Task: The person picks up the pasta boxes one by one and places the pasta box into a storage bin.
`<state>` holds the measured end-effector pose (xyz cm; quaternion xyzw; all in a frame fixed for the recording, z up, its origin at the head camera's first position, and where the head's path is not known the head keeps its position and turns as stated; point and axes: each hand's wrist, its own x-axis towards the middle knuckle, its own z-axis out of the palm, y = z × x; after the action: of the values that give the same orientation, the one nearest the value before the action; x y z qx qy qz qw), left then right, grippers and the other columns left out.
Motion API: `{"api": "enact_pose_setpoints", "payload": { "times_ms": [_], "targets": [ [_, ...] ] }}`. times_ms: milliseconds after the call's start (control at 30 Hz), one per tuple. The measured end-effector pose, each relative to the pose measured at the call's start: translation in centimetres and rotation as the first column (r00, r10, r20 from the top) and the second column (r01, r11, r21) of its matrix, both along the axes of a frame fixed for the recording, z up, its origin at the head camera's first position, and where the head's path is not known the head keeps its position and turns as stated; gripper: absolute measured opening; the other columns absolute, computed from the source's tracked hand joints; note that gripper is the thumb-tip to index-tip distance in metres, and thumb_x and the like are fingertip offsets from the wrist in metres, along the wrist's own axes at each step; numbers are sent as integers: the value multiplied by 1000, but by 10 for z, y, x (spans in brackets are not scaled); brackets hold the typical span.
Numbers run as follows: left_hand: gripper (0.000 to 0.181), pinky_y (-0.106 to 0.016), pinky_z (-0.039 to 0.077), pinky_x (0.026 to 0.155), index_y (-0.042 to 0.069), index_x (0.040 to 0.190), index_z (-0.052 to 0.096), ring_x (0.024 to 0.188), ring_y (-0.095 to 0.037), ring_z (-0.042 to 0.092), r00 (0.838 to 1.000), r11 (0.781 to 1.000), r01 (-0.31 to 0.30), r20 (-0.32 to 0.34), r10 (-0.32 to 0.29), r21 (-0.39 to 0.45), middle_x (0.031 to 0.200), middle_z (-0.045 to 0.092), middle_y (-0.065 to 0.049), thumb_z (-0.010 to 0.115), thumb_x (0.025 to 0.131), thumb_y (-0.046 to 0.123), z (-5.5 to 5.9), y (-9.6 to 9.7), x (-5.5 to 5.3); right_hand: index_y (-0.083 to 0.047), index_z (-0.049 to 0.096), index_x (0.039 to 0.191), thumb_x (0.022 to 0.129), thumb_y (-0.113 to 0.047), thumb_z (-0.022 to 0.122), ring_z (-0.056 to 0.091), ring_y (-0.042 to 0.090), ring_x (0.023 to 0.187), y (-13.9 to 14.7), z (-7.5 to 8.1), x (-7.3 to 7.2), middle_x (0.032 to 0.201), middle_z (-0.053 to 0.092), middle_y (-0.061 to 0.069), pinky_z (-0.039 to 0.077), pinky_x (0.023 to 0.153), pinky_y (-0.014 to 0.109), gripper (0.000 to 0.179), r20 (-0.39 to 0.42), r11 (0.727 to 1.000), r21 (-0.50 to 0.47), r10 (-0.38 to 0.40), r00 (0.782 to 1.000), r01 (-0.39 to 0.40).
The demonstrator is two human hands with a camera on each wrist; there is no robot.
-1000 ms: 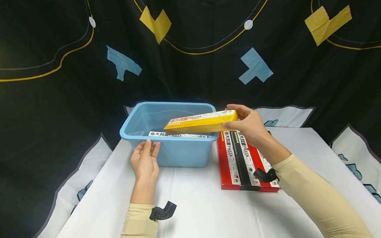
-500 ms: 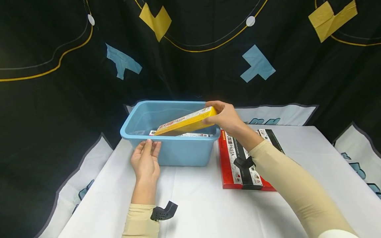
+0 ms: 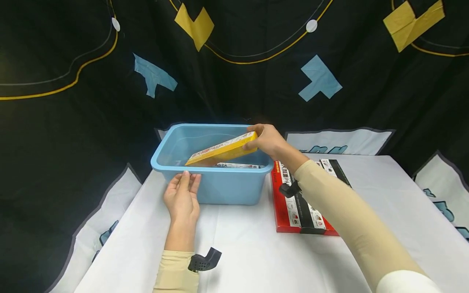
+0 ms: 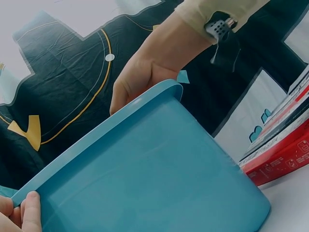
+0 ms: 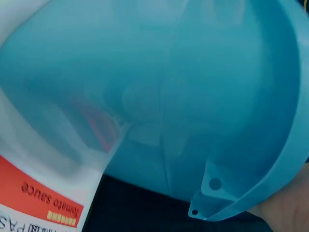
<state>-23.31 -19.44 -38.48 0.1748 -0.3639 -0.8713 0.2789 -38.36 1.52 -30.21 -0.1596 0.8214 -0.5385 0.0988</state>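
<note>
At the left, place your attention on your left grip [image 3: 182,199]: its fingertips touch the near wall of the blue bin [image 3: 227,187] just under the rim. Neither the head view nor the left wrist view shows whether it pinches the rim or only presses, so you cannot tell.

Next to the right, locate the yellow pasta box [image 3: 223,152] in the bin's mouth. Its left end is the low end, close behind the near rim and just to the right of your left fingertips. A white-labelled box [image 3: 242,166] lies beneath it in the bin; contact between the two is hidden.

Note the governing relation: from your right grip [image 3: 266,140], the yellow box extends leftward, downward and slightly toward you. Its long axis is tilted and set askew to the bin's long side. Your right grip pinches the raised right end, so your left grip is nearer the low end. Judge any change of tilt or angle from the held end; the low end should swing the most and could catch the near wall.

At the far right, red and black boxes [image 3: 283,211] lie flat on the tabletop [image 3: 242,252], partly hidden by your right sleeve [image 3: 351,215].
</note>
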Motion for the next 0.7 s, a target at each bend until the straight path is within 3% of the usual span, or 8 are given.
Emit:
{"api": "enact_pose_setpoints", "payload": {
  "times_ms": [367, 467, 600, 700],
  "targets": [
    [37, -29, 57, 91, 2, 116, 51, 111, -24, 61, 1000, 1000, 15, 20, -15, 7, 118, 53, -16, 69, 90, 21, 1, 0, 1, -4, 56, 133, 77, -9, 83, 58, 25, 100, -8, 1, -12, 123, 57, 8, 59, 86, 28, 63, -102, 972, 237, 22, 995, 3],
    [37, -29, 57, 91, 2, 117, 50, 111, -24, 62, 1000, 1000, 12, 25, -13, 5, 118, 53, -16, 69, 90, 21, 0, -1, 1, -4, 56, 133, 77, -10, 83, 59, 24, 97, -12, 2, -11, 124, 59, 8, 59, 85, 28, 62, -127, 942, 335, 51, 991, -6],
    [36, -29, 57, 91, 1, 115, 50, 110, -23, 62, 1000, 1000, 9, 27, -9, 5, 117, 53, -16, 69, 91, 20, -1, -1, 0, -5, 57, 132, 77, -15, 84, 60, 23, 94, -14, 3, -11, 123, 60, 8, 59, 85, 30, 62, -174, 879, 476, 100, 980, -5],
    [36, -29, 57, 91, 1, 115, 50, 110, -23, 62, 1000, 1000, 14, 24, -15, 9, 117, 53, -16, 69, 91, 20, 0, -1, 0, -5, 57, 132, 76, -13, 84, 60, 24, 96, -14, 0, -12, 126, 60, 9, 59, 88, 34, 62, -236, 862, 506, 100, 967, 34]
  ]
}}
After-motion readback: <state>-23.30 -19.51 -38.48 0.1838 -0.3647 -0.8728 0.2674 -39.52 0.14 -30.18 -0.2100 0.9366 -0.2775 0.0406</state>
